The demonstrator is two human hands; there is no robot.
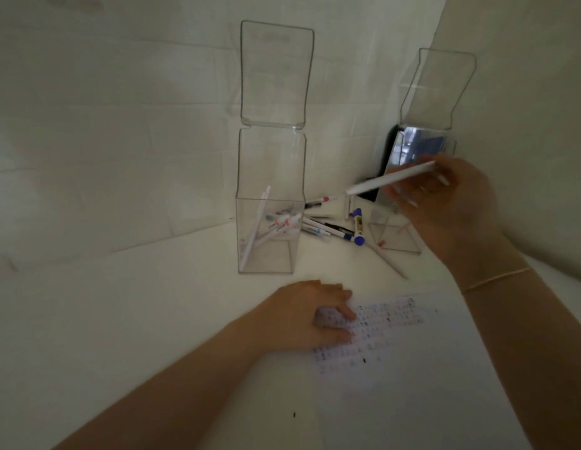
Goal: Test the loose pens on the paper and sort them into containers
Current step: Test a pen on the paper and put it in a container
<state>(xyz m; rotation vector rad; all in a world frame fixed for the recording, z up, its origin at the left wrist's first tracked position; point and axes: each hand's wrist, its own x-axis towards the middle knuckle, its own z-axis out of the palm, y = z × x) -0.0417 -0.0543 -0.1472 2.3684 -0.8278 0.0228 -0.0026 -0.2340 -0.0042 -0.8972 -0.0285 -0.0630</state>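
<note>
My right hand (445, 203) holds a white pen (385, 180) in the air, lying almost level, in front of the right clear container (396, 235). My left hand (310, 315) rests on the left edge of the white paper (412, 368), which carries rows of small test scribbles. A pile of loose pens (328, 227), one with a blue cap, lies on the table between the two containers. The left clear container (266, 235) has its lid open and holds several pens. The right container also has its lid up and holds a few pens.
A dark phone or tablet (390, 157) leans upright behind the right container. White walls close the corner just behind both containers. One thin pen (391, 263) lies on the table in front of the right container.
</note>
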